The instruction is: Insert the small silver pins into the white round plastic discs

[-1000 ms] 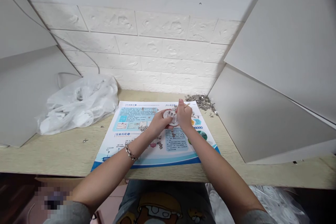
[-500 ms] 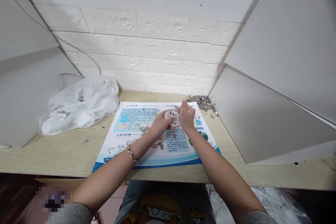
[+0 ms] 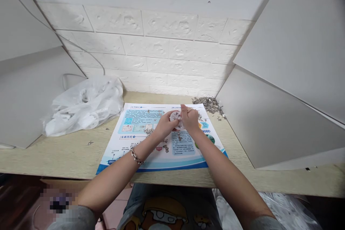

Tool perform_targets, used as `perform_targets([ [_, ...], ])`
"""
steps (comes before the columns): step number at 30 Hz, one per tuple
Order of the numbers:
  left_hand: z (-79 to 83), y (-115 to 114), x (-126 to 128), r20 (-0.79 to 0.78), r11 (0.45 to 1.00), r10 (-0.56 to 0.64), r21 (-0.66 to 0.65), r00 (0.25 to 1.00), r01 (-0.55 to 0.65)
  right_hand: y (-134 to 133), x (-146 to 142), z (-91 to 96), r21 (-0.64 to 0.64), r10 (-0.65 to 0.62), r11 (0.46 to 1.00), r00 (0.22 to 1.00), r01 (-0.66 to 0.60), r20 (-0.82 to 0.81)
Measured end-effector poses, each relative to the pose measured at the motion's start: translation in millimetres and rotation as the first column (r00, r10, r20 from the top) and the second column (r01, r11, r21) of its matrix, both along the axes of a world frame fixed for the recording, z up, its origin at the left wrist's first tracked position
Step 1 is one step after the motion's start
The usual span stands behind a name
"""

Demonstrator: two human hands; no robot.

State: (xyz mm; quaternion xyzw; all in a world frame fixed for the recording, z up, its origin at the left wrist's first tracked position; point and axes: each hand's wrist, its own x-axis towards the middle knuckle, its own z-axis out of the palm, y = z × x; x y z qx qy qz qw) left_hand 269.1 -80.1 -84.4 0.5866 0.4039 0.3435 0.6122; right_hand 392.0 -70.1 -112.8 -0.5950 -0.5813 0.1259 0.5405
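My left hand grips a small round white plastic part from the left, above a printed blue and white sheet. My right hand is closed at the part's right side, its fingers pinched on something too small to make out, pressed against the part's top. A metal bracelet sits on my left wrist. Several small metal pieces lie scattered on the sheet below my hands.
A heap of small metal pieces lies at the back right corner of the wooden desk. A white plastic bag with white parts sits at the left. Grey boards wall both sides; a white brick wall stands behind.
Both hands have stayed together on the round white part with only slight finger shifts; the view has moved a little.
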Motion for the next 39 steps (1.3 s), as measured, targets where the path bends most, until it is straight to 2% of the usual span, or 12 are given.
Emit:
perform_targets([
  [5, -4.2, 1, 2, 0.009, 0.997, 0.017, -0.078, 1.000, -0.017, -5, -1, 6.5, -0.014, 0.038, 0.999, 0.981, -0.042, -0.192],
  [19, 3.1, 6, -7, 0.002, 0.996, -0.090, -0.003, 0.996, 0.090, -2, -5, 0.4, 0.000, 0.105, 0.994, 0.989, -0.106, -0.102],
  [22, 0.8, 10, -7, 0.009, 0.996, -0.082, -0.029, 0.997, 0.082, -6, -5, 6.9, 0.107, 0.112, 0.989, 0.990, -0.103, -0.084],
  [25, -4.6, 18, -8, 0.051, 0.998, 0.006, -0.070, 0.999, -0.002, -8, -1, 16.3, 0.286, 0.018, 0.958, 0.998, -0.002, -0.052],
  [26, -6.1, 20, -9, 0.073, 0.996, 0.029, -0.085, 0.997, -0.023, -8, 1, 18.3, 0.265, -0.009, 0.964, 0.999, 0.023, -0.053],
  [28, -7.7, 24, -11, 0.120, 0.993, 0.054, -0.111, 0.991, -0.041, -5, 6, 18.4, 0.050, 0.022, 0.999, 0.997, -0.018, -0.076],
  [29, -7.9, 25, -12, 0.140, 0.992, 0.056, -0.120, 0.989, -0.040, -3, 8, 16.6, -0.094, 0.083, 0.991, 0.991, -0.093, -0.108],
  [31, -7.2, 25, -12, 0.146, 0.991, 0.052, -0.128, 0.988, -0.033, 2, 10, 10.8, -0.273, 0.217, 0.922, 0.950, -0.275, -0.224],
  [33, -6.8, 24, -13, 0.107, 0.990, 0.006, -0.137, 0.994, 0.009, 6, 10, 5.6, -0.295, 0.263, 0.883, 0.906, -0.365, -0.333],
  [35, -7.7, 23, -13, 0.035, 0.995, 0.000, -0.099, 0.999, 0.003, 8, 9, 4.2, -0.280, 0.250, 0.879, 0.873, -0.386, -0.420],
  [37, -10.1, 23, -15, -0.047, 0.995, 0.040, 0.098, 0.998, -0.035, 7, 8, 7.1, -0.294, 0.203, 0.874, 0.841, -0.386, -0.502],
  [39, -13.2, 24, -18, -0.144, 0.908, 0.054, 0.420, 0.988, 0.011, 4, 8, 12.1, -0.328, 0.149, 0.856, 0.798, -0.400, -0.584],
])
